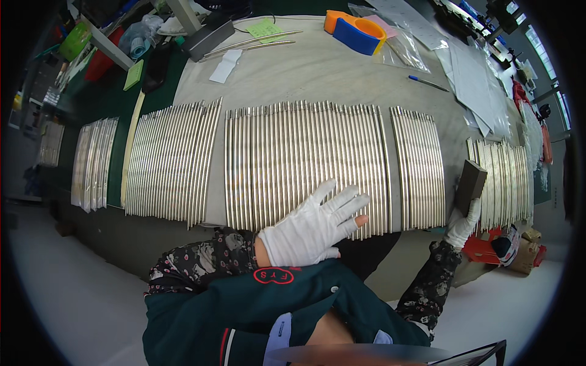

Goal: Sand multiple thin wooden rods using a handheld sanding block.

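My left hand (pixel 314 224), in a white glove, lies flat with fingers spread on the near end of a wide middle batch of shiny metal rods (pixel 293 161) laid side by side on the grey table (pixel 342 73). One fingertip shows through the glove. My right hand (pixel 462 224), also gloved, holds a dark brown rectangular block (pixel 471 185) upright at the table's near right edge. The block stands between a narrower rod batch (pixel 420 166) and another rod batch (pixel 503 180) further right.
More rod batches (pixel 174 160) (pixel 94 161) lie to the left. At the back are an orange and blue tape dispenser (pixel 357 30), plastic bags (pixel 403 52), a blue pen (pixel 428 83), loose long rods (pixel 250 46), a green note (pixel 264 27) and grey sheets (pixel 476 85).
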Tool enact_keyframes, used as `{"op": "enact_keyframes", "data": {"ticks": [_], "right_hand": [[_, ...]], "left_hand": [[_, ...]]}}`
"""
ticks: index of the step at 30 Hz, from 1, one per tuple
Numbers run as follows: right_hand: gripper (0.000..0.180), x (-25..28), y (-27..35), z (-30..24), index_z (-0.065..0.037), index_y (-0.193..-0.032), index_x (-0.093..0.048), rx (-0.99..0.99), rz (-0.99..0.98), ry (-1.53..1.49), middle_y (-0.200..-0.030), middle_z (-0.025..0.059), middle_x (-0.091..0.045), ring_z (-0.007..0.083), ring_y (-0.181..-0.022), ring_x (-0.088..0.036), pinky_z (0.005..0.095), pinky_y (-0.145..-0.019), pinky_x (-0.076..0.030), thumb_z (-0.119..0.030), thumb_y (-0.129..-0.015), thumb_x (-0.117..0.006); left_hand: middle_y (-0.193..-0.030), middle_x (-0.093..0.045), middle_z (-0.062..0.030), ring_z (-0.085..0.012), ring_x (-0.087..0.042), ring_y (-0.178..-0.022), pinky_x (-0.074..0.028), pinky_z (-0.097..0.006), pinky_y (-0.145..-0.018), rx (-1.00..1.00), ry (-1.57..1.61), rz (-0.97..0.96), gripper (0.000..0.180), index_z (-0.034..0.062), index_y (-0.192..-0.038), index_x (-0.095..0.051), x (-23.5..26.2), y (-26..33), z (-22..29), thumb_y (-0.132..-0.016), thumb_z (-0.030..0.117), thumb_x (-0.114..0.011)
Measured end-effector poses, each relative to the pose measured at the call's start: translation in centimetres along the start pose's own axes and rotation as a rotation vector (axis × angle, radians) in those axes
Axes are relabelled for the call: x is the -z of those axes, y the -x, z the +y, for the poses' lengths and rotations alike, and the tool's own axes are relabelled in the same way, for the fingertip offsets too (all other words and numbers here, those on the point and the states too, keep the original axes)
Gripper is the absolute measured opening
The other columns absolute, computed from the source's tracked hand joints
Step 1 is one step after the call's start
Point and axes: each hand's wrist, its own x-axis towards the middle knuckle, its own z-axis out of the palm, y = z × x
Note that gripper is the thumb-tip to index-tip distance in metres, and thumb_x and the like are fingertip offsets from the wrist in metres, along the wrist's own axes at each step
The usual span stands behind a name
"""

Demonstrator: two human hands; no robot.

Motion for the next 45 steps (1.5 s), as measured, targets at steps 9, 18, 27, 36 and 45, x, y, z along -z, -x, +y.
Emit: {"op": "enact_keyframes", "data": {"ticks": [9,18,27,36,45], "right_hand": [[0.048,-17.7,1.1,-5.6,0.000,-0.128,-0.054,0.327,0.054,1.099,-0.129,0.0176,-0.054,0.0279,-0.116,-0.053,0.0372,-0.101,-0.039,-0.014,-0.084,-0.064],[0.049,-30.7,1.8,1.2,-0.011,-0.117,-0.063,0.535,-0.491,1.532,-0.111,0.0234,-0.057,0.0362,-0.096,-0.057,0.0434,-0.082,-0.047,-0.028,-0.072,-0.070],[0.044,-31.5,0.1,0.0,-0.010,-0.112,-0.066,0.291,-0.405,1.724,-0.106,0.0244,-0.059,0.0372,-0.094,-0.057,0.0423,-0.079,-0.049,-0.027,-0.072,-0.069],[0.042,-30.9,-0.5,0.1,-0.009,-0.110,-0.067,0.476,-0.344,1.743,-0.100,0.0228,-0.061,0.0347,-0.084,-0.059,0.0435,-0.075,-0.048,-0.029,-0.073,-0.068],[0.039,-32.8,1.7,-0.2,-0.008,-0.106,-0.069,0.655,-0.487,1.545,-0.097,0.0215,-0.063,0.0343,-0.086,-0.059,0.0424,-0.072,-0.049,-0.028,-0.073,-0.067]], "left_hand": [[-0.143,-0.036,-0.0210,-0.0367,-0.031,-0.135,-0.018,-0.055,-0.112,-0.014,-0.030,-0.004,0.072,0.0040,-0.130,-0.048,0.3,-0.5,-5.0,-0.072,0.040,-0.070],[-0.132,-0.045,-0.0200,-0.0361,-0.035,-0.131,-0.015,-0.056,-0.112,-0.012,0.036,0.016,0.071,0.0010,-0.127,-0.050,0.0,-0.6,-5.3,-0.071,0.041,-0.070],[-0.133,-0.045,-0.0175,-0.0330,-0.035,-0.132,-0.014,-0.054,-0.113,0.000,0.033,0.065,0.069,0.0022,-0.126,-0.052,-0.4,-0.4,-5.4,-0.073,0.044,-0.068],[-0.131,-0.046,-0.0202,-0.0359,-0.036,-0.130,-0.016,-0.055,-0.113,-0.010,0.066,0.106,0.070,0.0007,-0.125,-0.052,-0.2,-0.5,-5.2,-0.071,0.041,-0.071],[-0.133,-0.044,-0.0229,-0.0362,-0.036,-0.130,-0.017,-0.054,-0.112,0.000,0.083,0.047,0.072,0.0010,-0.126,-0.051,-0.1,-0.1,-5.4,-0.070,0.041,-0.072]]}}
